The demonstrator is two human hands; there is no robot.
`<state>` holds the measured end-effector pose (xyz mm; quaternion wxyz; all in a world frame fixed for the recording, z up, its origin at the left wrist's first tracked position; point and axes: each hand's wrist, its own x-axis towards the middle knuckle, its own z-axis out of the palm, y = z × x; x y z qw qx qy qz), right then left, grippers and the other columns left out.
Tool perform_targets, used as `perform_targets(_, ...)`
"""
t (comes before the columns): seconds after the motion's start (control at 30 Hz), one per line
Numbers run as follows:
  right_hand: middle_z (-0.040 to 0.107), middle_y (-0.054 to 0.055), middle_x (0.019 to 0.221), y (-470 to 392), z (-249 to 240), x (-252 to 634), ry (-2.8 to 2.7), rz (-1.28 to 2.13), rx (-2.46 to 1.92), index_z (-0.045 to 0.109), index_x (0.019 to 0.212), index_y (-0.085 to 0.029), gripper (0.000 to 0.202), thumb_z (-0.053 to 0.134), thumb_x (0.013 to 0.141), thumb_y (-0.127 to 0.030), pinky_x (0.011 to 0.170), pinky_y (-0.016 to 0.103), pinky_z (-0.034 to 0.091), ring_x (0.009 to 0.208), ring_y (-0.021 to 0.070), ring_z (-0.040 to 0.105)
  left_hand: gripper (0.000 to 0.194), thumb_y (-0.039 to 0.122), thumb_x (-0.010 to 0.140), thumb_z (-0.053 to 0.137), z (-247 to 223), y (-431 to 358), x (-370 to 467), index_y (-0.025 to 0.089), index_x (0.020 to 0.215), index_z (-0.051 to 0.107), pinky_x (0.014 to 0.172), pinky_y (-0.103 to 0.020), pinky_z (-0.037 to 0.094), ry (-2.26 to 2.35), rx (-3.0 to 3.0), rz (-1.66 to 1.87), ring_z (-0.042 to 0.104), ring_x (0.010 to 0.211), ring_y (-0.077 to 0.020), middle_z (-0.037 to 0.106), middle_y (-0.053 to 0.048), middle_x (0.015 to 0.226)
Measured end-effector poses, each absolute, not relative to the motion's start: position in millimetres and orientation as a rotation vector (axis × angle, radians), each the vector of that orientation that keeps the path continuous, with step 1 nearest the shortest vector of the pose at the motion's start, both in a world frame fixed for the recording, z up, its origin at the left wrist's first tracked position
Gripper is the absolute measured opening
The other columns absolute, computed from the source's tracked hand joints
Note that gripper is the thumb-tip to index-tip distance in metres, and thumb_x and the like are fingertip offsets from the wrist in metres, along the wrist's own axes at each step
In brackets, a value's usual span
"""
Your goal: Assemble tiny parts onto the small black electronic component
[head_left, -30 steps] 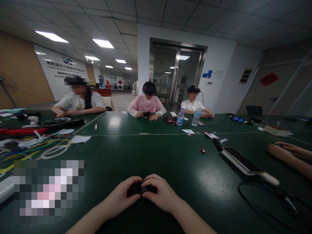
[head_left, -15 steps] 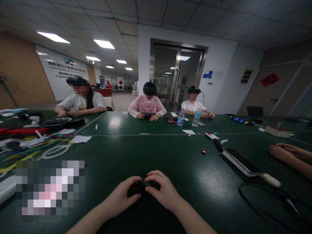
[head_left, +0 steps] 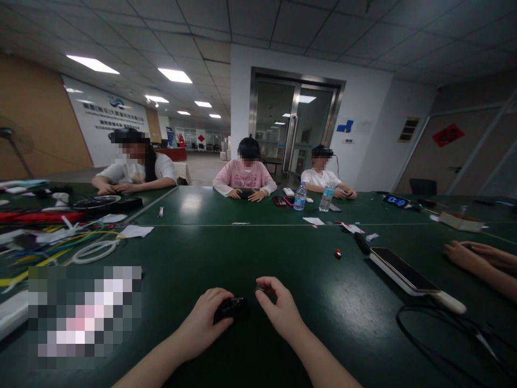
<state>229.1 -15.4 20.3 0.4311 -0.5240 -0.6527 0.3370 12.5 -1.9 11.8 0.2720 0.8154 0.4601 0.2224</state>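
In the head view, a small black object [head_left: 235,308], dark and box-like, lies low on the green table [head_left: 307,334]. My left hand [head_left: 212,318] is closed on its left side, thumb at the near edge and fingers over the far one. Its exact kind is too dark to make out. Just to the right, apart from it, my right hand [head_left: 278,308] pinches a small dark piece [head_left: 260,289] between thumb and forefinger. Most of that piece is covered by the fingertips.
Tangled cables [head_left: 95,250] and paper [head_left: 137,231] lie at left. On the right are a phone [head_left: 404,269] on a white-handled item, a black cable [head_left: 428,345] and a small red object [head_left: 338,253]. Another person's hands [head_left: 472,256] rest far right; several people sit opposite, near water bottles [head_left: 300,196].
My right hand has drawn away to the right from the black object, taking a small dark piece with it. My left hand stays on the black object.
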Motion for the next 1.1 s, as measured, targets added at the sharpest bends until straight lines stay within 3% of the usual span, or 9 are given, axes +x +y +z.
perform_targets(0.3,0.060,0.003,0.100,-7.8,10.5,233.7,-1.487,0.918,-1.365,0.058,0.105,-0.022,0.028,0.054,0.080,-0.033,0.082,0.034,0.046,0.093,0.0201,0.057,0.038,0.030,0.076,0.057,10.1,-1.2,10.0,0.024,0.114,0.055,0.097,-0.043,0.036,1.264,2.159,0.568,0.048,0.111,-0.0261,0.055,-0.006,0.119)
perform_targets(0.63,0.061,0.004,0.095,-6.9,10.5,230.6,-1.412,0.959,-1.351,0.059,0.104,-0.020,0.029,0.056,0.079,-0.034,0.078,0.034,0.047,0.088,0.0203,0.058,0.037,0.022,0.073,0.055,8.1,-1.3,14.1,0.021,0.110,0.056,0.096,-0.042,0.038,1.264,2.234,0.619,0.051,0.108,-0.0259,0.058,-0.007,0.114)
perform_targets(1.1,0.060,0.004,0.100,-8.7,10.8,231.9,-1.396,1.023,-1.369,0.057,0.106,-0.022,0.028,0.055,0.079,-0.032,0.077,0.033,0.049,0.092,0.0200,0.058,0.038,0.025,0.074,0.056,4.6,0.0,11.5,0.023,0.111,0.057,0.096,-0.044,0.038,1.255,2.200,0.644,0.050,0.109,-0.0265,0.058,-0.006,0.115)
